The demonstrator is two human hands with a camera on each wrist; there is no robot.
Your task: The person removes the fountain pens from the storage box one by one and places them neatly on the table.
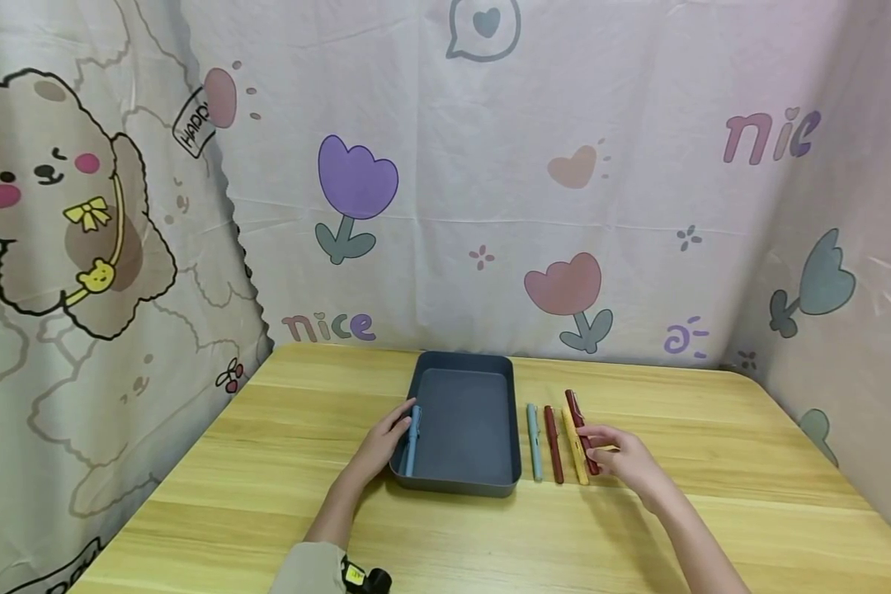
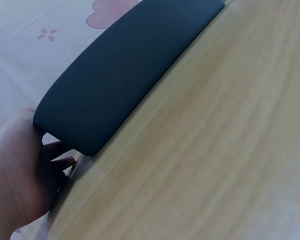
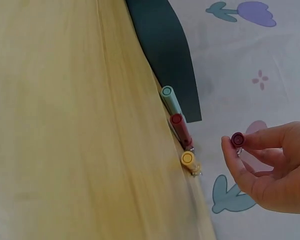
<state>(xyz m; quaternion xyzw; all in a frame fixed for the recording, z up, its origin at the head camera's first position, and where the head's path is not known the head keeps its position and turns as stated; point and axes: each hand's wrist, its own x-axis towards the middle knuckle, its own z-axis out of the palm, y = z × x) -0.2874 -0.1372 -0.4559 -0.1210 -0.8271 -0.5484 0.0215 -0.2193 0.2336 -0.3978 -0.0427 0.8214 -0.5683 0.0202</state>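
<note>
My right hand (image 1: 624, 462) pinches a dark red pen (image 1: 573, 404) between thumb and fingers. In the right wrist view that dark red pen (image 3: 237, 139) is seen end-on, raised off the table. Beside it a yellow pen (image 1: 575, 445), a red pen (image 1: 553, 445) and a light teal pen (image 1: 535, 441) lie in a row. My left hand (image 1: 377, 445) grips the left side of a dark grey tray (image 1: 460, 487), its thumb at the rim. Inside the tray, along that left wall, lies a blue pen (image 1: 412, 441).
The wooden table (image 1: 267, 495) is backed by a printed cloth (image 1: 445, 181) with flowers and lettering. Another printed curtain (image 1: 193, 305) hangs at the left. A small black device (image 1: 367, 579) sits by my left sleeve.
</note>
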